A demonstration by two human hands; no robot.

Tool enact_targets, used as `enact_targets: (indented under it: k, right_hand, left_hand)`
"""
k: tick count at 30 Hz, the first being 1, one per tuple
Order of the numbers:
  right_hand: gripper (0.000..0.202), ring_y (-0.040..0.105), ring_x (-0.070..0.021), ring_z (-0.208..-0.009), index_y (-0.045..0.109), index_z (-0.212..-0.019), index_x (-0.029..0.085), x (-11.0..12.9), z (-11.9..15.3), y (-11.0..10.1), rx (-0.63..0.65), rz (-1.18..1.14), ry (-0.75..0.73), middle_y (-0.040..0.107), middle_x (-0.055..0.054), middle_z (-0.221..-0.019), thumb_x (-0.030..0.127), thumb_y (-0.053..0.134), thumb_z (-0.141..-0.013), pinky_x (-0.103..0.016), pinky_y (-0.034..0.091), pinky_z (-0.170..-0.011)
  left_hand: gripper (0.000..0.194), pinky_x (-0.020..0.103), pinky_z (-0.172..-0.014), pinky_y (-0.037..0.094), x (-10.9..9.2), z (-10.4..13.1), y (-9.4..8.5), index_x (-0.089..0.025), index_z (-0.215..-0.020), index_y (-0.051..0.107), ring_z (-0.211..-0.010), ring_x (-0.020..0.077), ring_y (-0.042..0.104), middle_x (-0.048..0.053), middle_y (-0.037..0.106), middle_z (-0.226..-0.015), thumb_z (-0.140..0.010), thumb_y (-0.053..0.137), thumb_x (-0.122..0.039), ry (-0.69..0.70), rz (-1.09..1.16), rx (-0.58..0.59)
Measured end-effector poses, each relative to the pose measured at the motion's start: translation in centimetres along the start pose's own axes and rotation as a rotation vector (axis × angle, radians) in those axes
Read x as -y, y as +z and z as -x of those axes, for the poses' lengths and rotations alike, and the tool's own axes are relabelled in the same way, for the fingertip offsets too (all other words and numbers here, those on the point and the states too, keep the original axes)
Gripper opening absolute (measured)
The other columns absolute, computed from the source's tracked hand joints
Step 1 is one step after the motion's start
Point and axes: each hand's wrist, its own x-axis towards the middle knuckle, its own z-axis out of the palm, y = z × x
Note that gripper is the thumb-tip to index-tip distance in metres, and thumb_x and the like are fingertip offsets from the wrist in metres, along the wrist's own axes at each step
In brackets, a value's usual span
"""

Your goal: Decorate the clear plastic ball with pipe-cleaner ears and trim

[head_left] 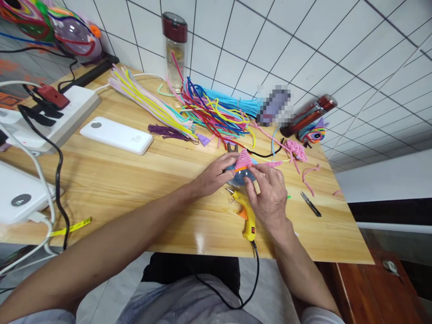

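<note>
My left hand pinches the left side of a small craft piece, its fingertips by a pink ribbed pipe-cleaner triangle. An orange strip runs along the triangle's lower edge, above a rounded, bluish see-through body. From the right, my right hand has its fingers closed at the strip's end and the body's edge; its fingertips are partly hidden. Just below the piece lies a yellow hot glue gun, its nozzle pointing up and left and its black cord hanging over the table's front edge.
Bundles of coloured pipe cleaners lie behind my hands, near a lidded bottle. Thread snips rest at the right. On the left are a white power bank, a power strip and loose cables. A tiled wall stands behind.
</note>
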Motion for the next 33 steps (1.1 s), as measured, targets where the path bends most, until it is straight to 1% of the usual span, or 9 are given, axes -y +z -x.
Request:
enact_targets:
  k: [2,7,10,14,16,20,23,28,33]
  right_hand:
    - [0.028,0.069,-0.0293,-0.109,0.068,-0.130,0.023,0.00,0.07,0.06,0.003,-0.015,0.010,0.075,-0.013,-0.118,0.021,0.063,-0.103,-0.049,0.057,-0.097]
    - [0.027,0.069,-0.0284,-0.108,0.068,-0.130,0.023,0.05,0.08,0.08,0.010,-0.027,0.020,0.075,-0.013,-0.117,0.020,0.062,-0.103,-0.047,0.056,-0.097]
    - [0.027,0.069,-0.0282,-0.107,0.068,-0.129,0.022,0.06,0.01,0.05,0.004,-0.025,0.010,0.076,-0.013,-0.116,0.020,0.062,-0.103,-0.046,0.056,-0.097]
    - [0.027,0.069,-0.0279,-0.106,0.068,-0.128,0.021,0.10,-0.10,0.03,-0.013,-0.026,-0.013,0.076,-0.013,-0.114,0.019,0.063,-0.102,-0.045,0.056,-0.095]
    - [0.026,0.070,-0.0278,-0.104,0.068,-0.127,0.021,0.13,-0.13,0.02,-0.024,-0.018,-0.022,0.076,-0.013,-0.113,0.019,0.064,-0.102,-0.045,0.057,-0.095]
    - [0.025,0.070,-0.0277,-0.104,0.068,-0.127,0.021,0.13,-0.13,0.03,-0.028,-0.007,-0.023,0.076,-0.013,-0.113,0.019,0.065,-0.102,-0.045,0.057,-0.094]
    - [0.024,0.070,-0.0277,-0.104,0.068,-0.127,0.021,0.13,-0.12,0.05,-0.033,-0.010,-0.022,0.076,-0.013,-0.112,0.020,0.065,-0.103,-0.045,0.058,-0.094]
    - [0.024,0.070,-0.0274,-0.104,0.068,-0.127,0.020,0.23,-0.16,0.03,-0.022,-0.010,-0.014,0.076,-0.013,-0.113,0.020,0.064,-0.103,-0.045,0.057,-0.095]
    - [0.024,0.069,-0.0281,-0.106,0.068,-0.126,0.021,0.23,-0.11,0.06,-0.037,0.001,-0.020,0.076,-0.013,-0.113,0.020,0.064,-0.103,-0.046,0.056,-0.096]
  left_hand:
    - [0.042,0.049,-0.134,0.036,0.04,-0.03,-0.06,-0.022,-0.128,0.074,-0.151,0.0293,0.051,0.011,0.063,-0.153,-0.091,0.055,-0.023,-0.015,0.019,0.003]
    - [0.045,0.046,-0.136,0.033,0.23,-0.10,-0.19,-0.021,-0.134,0.073,-0.154,0.0290,0.048,0.011,0.060,-0.155,-0.093,0.054,-0.026,-0.036,0.067,0.023]
    - [0.043,0.046,-0.136,0.031,0.39,-0.11,-0.34,-0.022,-0.134,0.073,-0.156,0.0291,0.045,0.010,0.059,-0.157,-0.096,0.054,-0.028,-0.030,0.097,0.049]
    - [0.037,0.045,-0.135,0.034,0.46,-0.12,-0.55,-0.022,-0.128,0.077,-0.155,0.0310,0.048,0.010,0.062,-0.155,-0.098,0.056,-0.032,-0.017,0.125,0.054]
    - [0.037,0.045,-0.135,0.035,0.37,-0.12,-0.62,-0.023,-0.128,0.077,-0.154,0.0312,0.049,0.010,0.063,-0.155,-0.100,0.056,-0.034,-0.006,0.119,0.047]
    - [0.035,0.048,-0.135,0.035,0.12,-0.11,-0.67,-0.025,-0.126,0.078,-0.155,0.0320,0.048,0.008,0.065,-0.152,-0.100,0.057,-0.035,0.019,0.089,0.054]
    - [0.030,0.049,-0.134,0.037,0.09,-0.13,-0.67,-0.025,-0.119,0.080,-0.153,0.0329,0.050,0.009,0.068,-0.147,-0.097,0.062,-0.035,0.037,0.082,0.043]
    - [0.033,0.051,-0.133,0.038,0.16,-0.13,-0.67,-0.026,-0.126,0.078,-0.152,0.0321,0.053,0.009,0.067,-0.150,-0.097,0.062,-0.031,0.033,0.075,0.032]
    - [0.029,0.051,-0.133,0.040,0.21,-0.19,-0.78,-0.026,-0.119,0.080,-0.151,0.0322,0.054,0.009,0.069,-0.146,-0.097,0.062,-0.031,0.030,0.064,0.032]
